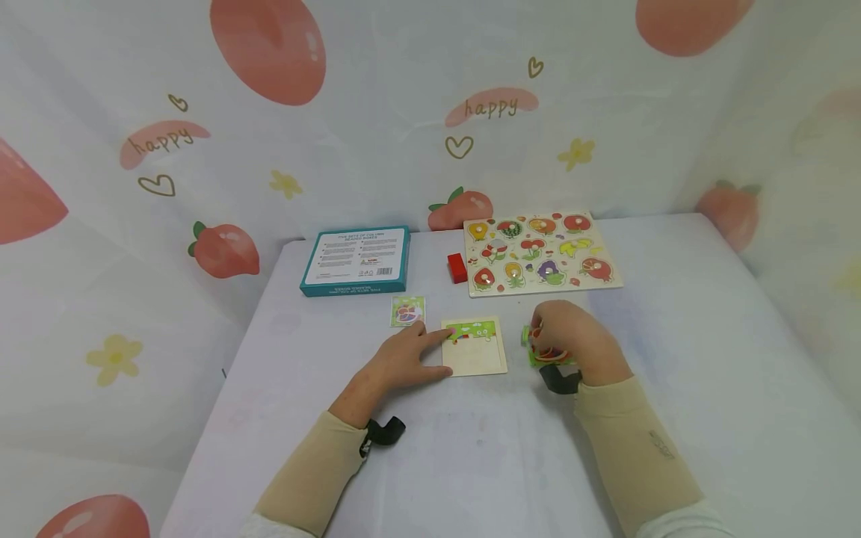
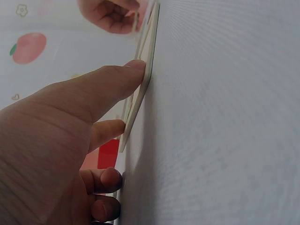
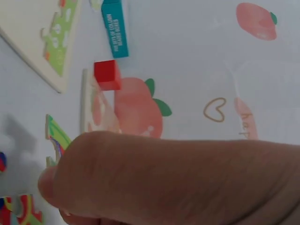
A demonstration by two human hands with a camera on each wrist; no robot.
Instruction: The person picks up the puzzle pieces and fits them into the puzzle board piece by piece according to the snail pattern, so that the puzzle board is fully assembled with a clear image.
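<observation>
A square wooden puzzle board [image 1: 474, 359] lies on the table with a row of green picture pieces [image 1: 477, 329] along its far edge. My left hand [image 1: 403, 357] rests at the board's left side, its index finger at the far left corner and its thumb at the near left corner. In the left wrist view both digits touch the board's rim [image 2: 137, 96]. To the right of the board, my right hand [image 1: 568, 329] pinches a green-edged puzzle piece [image 3: 57, 133] above several loose pieces [image 1: 551, 357]. Its fingers partly cover the piece and the pile.
A small picture card [image 1: 408, 310] lies beyond my left hand. Behind it is a teal-edged box [image 1: 356, 261]. A red block [image 1: 457, 268] sits by a wooden fruit knob puzzle [image 1: 538, 288] at the back. A printed cloth [image 1: 390, 112] hangs behind the table.
</observation>
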